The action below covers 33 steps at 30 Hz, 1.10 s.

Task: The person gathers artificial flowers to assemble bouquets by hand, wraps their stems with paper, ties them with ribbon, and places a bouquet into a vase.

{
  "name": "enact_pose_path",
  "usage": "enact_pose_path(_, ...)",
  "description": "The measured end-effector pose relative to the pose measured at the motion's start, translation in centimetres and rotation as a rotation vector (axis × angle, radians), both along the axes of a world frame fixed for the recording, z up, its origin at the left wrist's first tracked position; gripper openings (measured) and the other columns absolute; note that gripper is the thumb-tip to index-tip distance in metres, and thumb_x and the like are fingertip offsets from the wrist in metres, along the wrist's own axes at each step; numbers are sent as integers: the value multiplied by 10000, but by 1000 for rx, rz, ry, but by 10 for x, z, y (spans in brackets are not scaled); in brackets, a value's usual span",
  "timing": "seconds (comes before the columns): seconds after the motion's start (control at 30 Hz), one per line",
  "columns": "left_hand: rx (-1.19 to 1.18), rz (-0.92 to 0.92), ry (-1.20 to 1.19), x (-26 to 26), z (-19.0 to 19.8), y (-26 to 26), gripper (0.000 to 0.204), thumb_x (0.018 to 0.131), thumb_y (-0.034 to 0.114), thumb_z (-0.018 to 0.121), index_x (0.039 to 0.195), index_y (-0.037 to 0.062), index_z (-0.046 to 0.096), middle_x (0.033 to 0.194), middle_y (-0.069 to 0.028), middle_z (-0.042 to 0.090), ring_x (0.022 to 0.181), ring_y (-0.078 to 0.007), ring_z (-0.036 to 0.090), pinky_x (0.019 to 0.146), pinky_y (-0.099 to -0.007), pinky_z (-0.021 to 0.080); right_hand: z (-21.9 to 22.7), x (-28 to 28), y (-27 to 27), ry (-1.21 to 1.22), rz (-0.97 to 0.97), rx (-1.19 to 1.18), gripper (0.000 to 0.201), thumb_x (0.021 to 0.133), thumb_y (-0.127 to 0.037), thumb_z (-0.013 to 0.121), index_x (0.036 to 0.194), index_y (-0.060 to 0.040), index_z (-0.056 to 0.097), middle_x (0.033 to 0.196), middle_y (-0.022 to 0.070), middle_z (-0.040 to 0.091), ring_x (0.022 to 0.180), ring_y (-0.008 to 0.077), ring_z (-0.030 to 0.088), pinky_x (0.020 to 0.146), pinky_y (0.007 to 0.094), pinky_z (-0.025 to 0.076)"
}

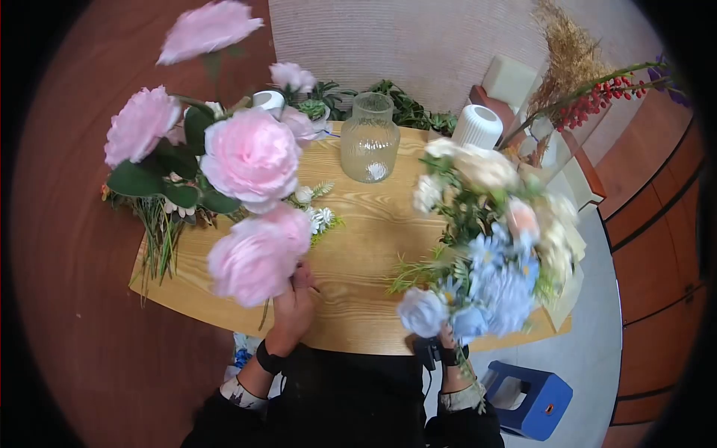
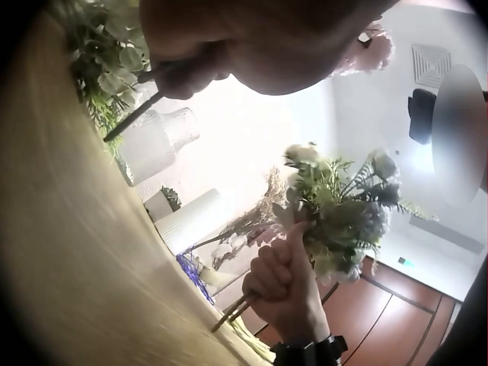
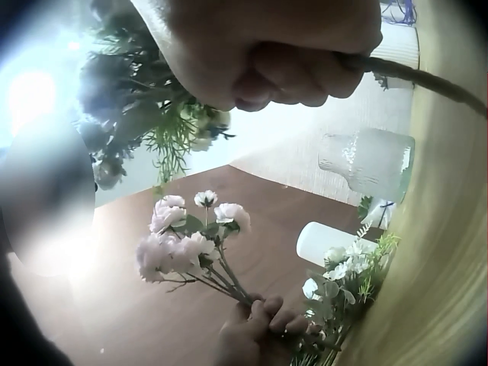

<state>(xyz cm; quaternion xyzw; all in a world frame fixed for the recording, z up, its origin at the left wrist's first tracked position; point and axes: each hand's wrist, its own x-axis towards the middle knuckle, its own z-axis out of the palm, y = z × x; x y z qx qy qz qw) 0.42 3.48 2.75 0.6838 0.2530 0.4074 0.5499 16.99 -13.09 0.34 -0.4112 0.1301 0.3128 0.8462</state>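
Note:
My left hand [image 1: 293,312] grips the stems of a bunch of large pink artificial flowers [image 1: 251,155], whose heads spread up and leftward in the head view. In the right wrist view the fingers [image 3: 268,314] curl round several green stems. My right hand [image 1: 447,337] holds a mixed bouquet [image 1: 499,261] of blue, cream and white flowers with feathery greenery. Its flower heads hide most of that hand in the head view. The left wrist view shows that hand curled in a fist round brown stems [image 2: 232,311], their cut ends pointing down close over the table.
A ribbed clear glass vase [image 1: 370,142] stands at the table's back middle. White vases [image 1: 478,127] stand to either side of it. Greenery and white blossoms [image 1: 320,218] lie on the left of the wooden table [image 1: 358,313]. A blue stool [image 1: 532,399] stands on the floor at right.

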Motion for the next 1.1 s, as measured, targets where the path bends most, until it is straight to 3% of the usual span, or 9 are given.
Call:
enact_pose_path(0.07, 136, -6, 177, -1, -10, 1, 87, 930, 95, 377, 967, 15, 377, 739, -80, 436, 641, -154, 440, 584, -297, 385, 2, 4, 1, 84, -25, -23, 265, 932, -249, 443, 744, -79, 520, 667, 41, 544, 472, 90, 460, 437, 193, 371)
enact_pose_path(0.13, 278, -17, 359, -3, -12, 1, 87, 921, 86, 395, 950, 4, 400, 708, -103, 452, 607, -186, 457, 569, -317, 391, 19, 4, 4, -671, 293, -470, 407, 941, -265, 394, 567, -121, 327, 521, -7, 306, 470, 92, 304, 424, 245, 239)
enact_pose_path(0.27, 140, -42, 278, 1, -4, -10, 88, 912, 74, 411, 975, 13, 403, 702, -113, 451, 592, -189, 442, 561, -303, 380, -26, 18, 2, -968, 350, -418, 421, 941, -346, 405, 605, -105, 323, 536, -19, 246, 468, 91, 224, 421, 247, 186)
enact_pose_path(0.3, 106, -54, 264, 1, -2, -12, 92, 914, 80, 416, 980, 17, 402, 703, -109, 453, 599, -184, 441, 567, -298, 381, 7, 3, 3, -580, 358, 76, 475, 879, -482, 462, 639, -93, 332, 560, -26, 249, 478, 80, 225, 425, 239, 184)
enact_pose_path(0.43, 84, -85, 83, 8, 17, -33, 130, 918, 108, 435, 1006, 17, 404, 693, -94, 446, 614, -171, 440, 582, -286, 381, 44, 0, 9, -536, 636, 369, 530, 698, -536, 669, 695, -99, 370, 587, -35, 264, 455, 56, 232, 411, 216, 198)
enact_pose_path(0.6, 255, -137, 59, 20, 61, -69, 187, 914, 97, 441, 1072, 1, 470, 770, -116, 506, 668, -239, 502, 611, -322, 403, 29, -10, 21, -534, 435, 299, 774, 581, -249, 834, 1170, -23, 386, 761, -4, 463, 538, 82, 386, 443, 183, 309)
enact_pose_path(0.7, 346, -239, 108, 27, 53, -72, 246, 902, 52, 437, 1136, -16, 472, 889, -160, 514, 745, -286, 522, 641, -353, 421, 20, -8, 18, -479, 449, 102, 765, 537, -176, 850, 1154, -20, 425, 939, 22, 504, 697, 80, 478, 537, 195, 391)
enact_pose_path(0.73, 424, -284, 72, 29, 51, -73, 272, 895, 40, 446, 1159, -22, 465, 910, -169, 507, 767, -290, 523, 653, -355, 427, 56, -12, 21, -640, 533, 394, 736, 562, -139, 833, 1163, -18, 427, 969, 14, 481, 758, 79, 485, 568, 197, 397)
enact_pose_path(1.1, 373, -431, 133, 35, 27, -64, 341, 832, -58, 465, 1173, -77, 458, 1045, -213, 507, 939, -335, 528, 780, -333, 436, 67, -10, 27, -760, 672, 183, 196, 864, -218, 571, 893, -25, 559, 856, 16, 500, 710, 61, 453, 597, 178, 360)
